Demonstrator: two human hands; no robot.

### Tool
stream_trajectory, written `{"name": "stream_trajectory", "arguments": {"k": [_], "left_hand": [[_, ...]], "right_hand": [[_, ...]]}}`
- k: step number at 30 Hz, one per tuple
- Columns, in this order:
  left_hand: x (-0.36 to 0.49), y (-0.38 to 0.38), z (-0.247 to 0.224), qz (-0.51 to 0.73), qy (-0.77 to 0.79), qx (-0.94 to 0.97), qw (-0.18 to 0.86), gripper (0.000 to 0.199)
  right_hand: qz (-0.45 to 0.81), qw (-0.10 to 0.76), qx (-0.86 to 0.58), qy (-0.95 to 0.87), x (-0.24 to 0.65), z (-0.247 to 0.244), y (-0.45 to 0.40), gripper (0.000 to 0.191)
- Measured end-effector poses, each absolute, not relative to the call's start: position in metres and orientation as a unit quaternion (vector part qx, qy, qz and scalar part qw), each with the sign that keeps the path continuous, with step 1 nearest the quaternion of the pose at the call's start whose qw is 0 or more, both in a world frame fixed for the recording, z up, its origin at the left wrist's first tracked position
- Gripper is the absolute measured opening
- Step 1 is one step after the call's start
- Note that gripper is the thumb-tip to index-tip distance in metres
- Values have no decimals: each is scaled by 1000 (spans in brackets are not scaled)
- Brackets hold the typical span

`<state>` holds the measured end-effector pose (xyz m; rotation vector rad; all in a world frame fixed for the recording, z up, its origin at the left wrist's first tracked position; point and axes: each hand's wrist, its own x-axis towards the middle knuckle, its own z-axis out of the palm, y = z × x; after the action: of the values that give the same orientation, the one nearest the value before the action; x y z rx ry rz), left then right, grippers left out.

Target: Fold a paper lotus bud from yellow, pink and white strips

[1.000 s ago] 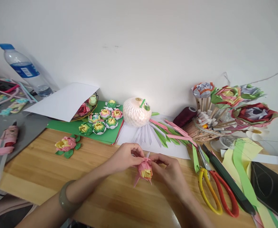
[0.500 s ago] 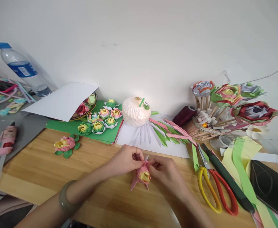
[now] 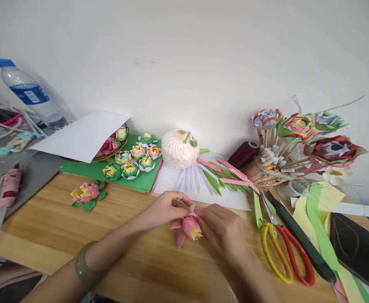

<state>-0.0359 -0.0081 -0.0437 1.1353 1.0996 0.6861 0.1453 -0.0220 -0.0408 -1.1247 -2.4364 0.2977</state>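
Pink paper petals surround a yellow heart in the folded flower (image 3: 191, 226), which we hold between both hands just above the wooden table (image 3: 52, 227). Our left hand (image 3: 164, 208) is nearly closed, thumb and fingertips pinching the flower's upper edge; our right hand (image 3: 224, 225) is closed more tightly, gripping its other side. We probably pinch at the edge so that the heart isn't crushed and the loose petals can splay freely. Folded strips (image 3: 189, 179) fan out on a white sheet (image 3: 235, 202) beyond our hands, likely so we can pick them singly. The scissors (image 3: 271, 216) lie at our right, handles towards us, seemingly for easy reach. At far left, the pink glue gun (image 3: 9, 185) rests on a grey mat (image 3: 36, 168), perhaps to protect the wood.
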Motion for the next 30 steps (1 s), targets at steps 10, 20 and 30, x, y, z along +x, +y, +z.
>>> {"name": "stream_trajectory", "arguments": {"k": [10, 20, 30], "left_hand": [[-26, -21, -37, 428, 476, 620, 454, 12], [-26, -26, -52, 481, 371, 776, 170, 27], [-23, -24, -50, 534, 428, 673, 280, 17]], "right_hand": [[84, 399, -474, -780, 148, -40, -23, 10], [426, 317, -504, -681, 134, -29, -29, 28], [485, 328, -521, -621, 136, -31, -26, 32]]}}
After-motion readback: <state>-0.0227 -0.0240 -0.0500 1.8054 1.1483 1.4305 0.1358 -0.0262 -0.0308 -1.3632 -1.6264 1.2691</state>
